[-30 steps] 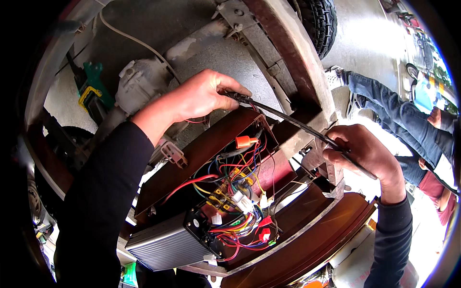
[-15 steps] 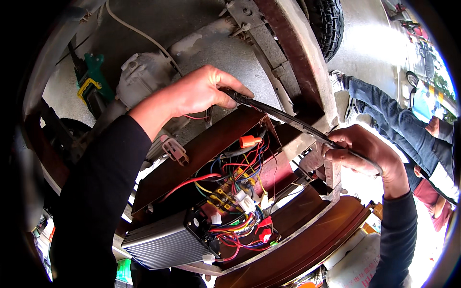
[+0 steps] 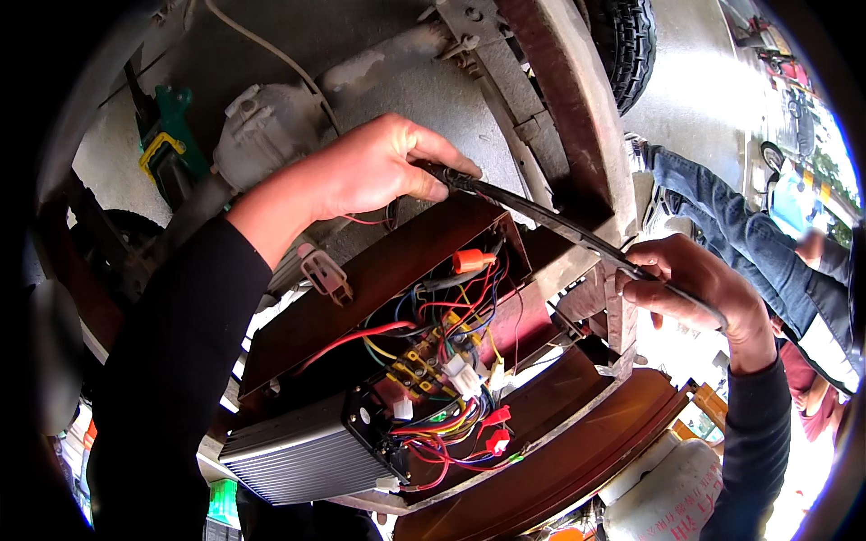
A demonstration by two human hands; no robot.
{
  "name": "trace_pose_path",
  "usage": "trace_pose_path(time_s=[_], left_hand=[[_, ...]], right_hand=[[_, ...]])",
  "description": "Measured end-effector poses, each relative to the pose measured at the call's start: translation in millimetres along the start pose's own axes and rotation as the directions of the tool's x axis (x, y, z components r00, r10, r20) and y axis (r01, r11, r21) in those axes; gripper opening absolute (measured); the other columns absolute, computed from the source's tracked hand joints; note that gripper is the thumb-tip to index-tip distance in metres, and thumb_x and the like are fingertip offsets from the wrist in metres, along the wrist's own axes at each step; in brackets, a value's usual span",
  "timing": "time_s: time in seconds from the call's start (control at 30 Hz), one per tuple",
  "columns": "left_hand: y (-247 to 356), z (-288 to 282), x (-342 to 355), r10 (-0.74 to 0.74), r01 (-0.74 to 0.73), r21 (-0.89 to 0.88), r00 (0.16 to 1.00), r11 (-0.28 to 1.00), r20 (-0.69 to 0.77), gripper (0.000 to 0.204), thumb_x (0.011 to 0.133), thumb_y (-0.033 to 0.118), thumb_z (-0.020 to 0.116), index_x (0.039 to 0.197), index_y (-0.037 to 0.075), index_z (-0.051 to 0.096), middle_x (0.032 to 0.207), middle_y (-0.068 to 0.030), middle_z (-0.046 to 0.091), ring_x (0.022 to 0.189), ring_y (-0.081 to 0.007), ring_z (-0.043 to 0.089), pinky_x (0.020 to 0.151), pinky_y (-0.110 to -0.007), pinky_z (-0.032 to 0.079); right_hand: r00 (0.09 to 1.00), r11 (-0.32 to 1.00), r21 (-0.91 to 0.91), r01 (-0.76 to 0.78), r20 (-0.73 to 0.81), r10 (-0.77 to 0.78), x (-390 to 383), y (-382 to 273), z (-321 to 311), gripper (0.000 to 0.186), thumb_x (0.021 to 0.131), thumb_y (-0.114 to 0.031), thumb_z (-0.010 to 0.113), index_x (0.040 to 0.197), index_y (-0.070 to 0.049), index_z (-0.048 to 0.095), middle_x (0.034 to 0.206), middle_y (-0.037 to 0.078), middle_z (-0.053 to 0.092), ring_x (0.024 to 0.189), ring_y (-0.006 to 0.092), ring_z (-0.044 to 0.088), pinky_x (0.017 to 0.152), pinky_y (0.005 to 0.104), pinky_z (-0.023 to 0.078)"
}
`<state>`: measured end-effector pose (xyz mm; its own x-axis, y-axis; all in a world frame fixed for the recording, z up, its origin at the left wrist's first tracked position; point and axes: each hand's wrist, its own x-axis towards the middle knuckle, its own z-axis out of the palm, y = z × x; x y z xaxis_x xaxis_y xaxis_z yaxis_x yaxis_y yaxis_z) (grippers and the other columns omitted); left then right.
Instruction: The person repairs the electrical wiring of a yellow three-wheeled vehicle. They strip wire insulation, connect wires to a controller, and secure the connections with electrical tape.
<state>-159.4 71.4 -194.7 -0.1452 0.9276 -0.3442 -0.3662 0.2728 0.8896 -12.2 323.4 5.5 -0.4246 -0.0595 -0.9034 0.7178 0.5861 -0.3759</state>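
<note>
My left hand [image 3: 383, 162] pinches a long black cable [image 3: 537, 212] at its dark upper section, above a brown metal box [image 3: 379, 270]. My right hand [image 3: 681, 279] is closed around the same cable farther down at the right, beside the frame's corner, the loose end curving over my fingers. Inside the box are tangled coloured wires with an orange connector [image 3: 471, 260], yellow terminal blocks [image 3: 410, 374] and white plugs [image 3: 462, 379]. A finned silver controller [image 3: 302, 446] sits at the box's lower left.
A vehicle frame beam [image 3: 577, 108] runs along the right, beside a tyre [image 3: 631, 54]. A grey housing [image 3: 266, 131], a green-and-yellow tool [image 3: 171, 144] and a curved brown panel [image 3: 577, 451] surround the box. People in jeans [image 3: 749, 243] stand at the right.
My right hand has moved right with the cable, and my left hand slightly upward, both still holding it. The view has shifted slightly, moving the box a little left in the picture.
</note>
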Motion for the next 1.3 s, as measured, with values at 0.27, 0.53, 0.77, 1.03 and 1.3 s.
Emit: trace_pose_path(time_s=[0.27,0.53,0.77,1.03,1.3], left_hand=[[-4,2,-1,-0.002,0.001,-0.013,0.999,1.000,-0.035,0.037,0.081,-0.008,0.064,0.116,0.001,0.068,0.107,-0.0047,0.070,0.099,-0.0096,0.061,0.090,-0.026,0.050],[0,-9,1,-0.016,0.017,-0.005,0.997,1.000,0.078,0.037,0.081,-0.004,0.066,0.117,0.002,0.067,0.108,-0.0051,0.070,0.101,-0.0124,0.061,0.095,-0.028,0.047],[-14,-9,-3,0.097,-0.090,0.094,0.993,0.991,-0.070,0.035,0.080,-0.001,0.070,0.115,-0.001,0.066,0.107,-0.0112,0.071,0.100,-0.0175,0.064,0.092,-0.030,0.048],[-7,-16,-6,-0.048,0.049,0.168,0.999,0.985,-0.005,0.033,0.080,-0.001,0.069,0.113,-0.003,0.065,0.104,-0.0086,0.069,0.099,-0.0158,0.062,0.090,-0.030,0.048],[-6,-19,-11,-0.033,0.031,0.122,0.999,0.992,0.011,0.031,0.081,0.000,0.068,0.111,-0.002,0.066,0.101,-0.0081,0.069,0.095,-0.0149,0.062,0.088,-0.030,0.048]], right_hand=[[0.998,0.889,0.453,-0.063,0.017,0.062,4,28,5,0.024,0.090,-0.009,0.067,0.107,0.006,0.058,0.090,0.012,0.067,0.068,0.0197,0.068,0.059,0.0299,0.055],[0.943,0.784,-0.601,0.154,-0.148,-0.299,13,-1,11,0.025,0.083,-0.021,0.074,0.081,-0.002,0.056,0.060,0.015,0.055,0.054,0.0350,0.058,0.051,0.0427,0.042],[0.916,0.760,-0.600,0.251,-0.108,-0.388,-3,-15,11,0.014,0.084,-0.014,0.068,0.084,-0.003,0.058,0.059,0.011,0.057,0.048,0.0268,0.057,0.047,0.0359,0.045],[0.995,0.890,-0.456,-0.004,-0.090,-0.042,-12,-25,0,0.020,0.085,-0.019,0.067,0.084,-0.002,0.058,0.057,0.012,0.054,0.048,0.0214,0.049,0.050,0.0389,0.039],[0.999,0.913,-0.405,0.045,0.035,-0.033,15,-12,-10,0.017,0.084,-0.015,0.065,0.085,0.001,0.058,0.061,0.008,0.053,0.056,0.0147,0.049,0.052,0.0346,0.040]])
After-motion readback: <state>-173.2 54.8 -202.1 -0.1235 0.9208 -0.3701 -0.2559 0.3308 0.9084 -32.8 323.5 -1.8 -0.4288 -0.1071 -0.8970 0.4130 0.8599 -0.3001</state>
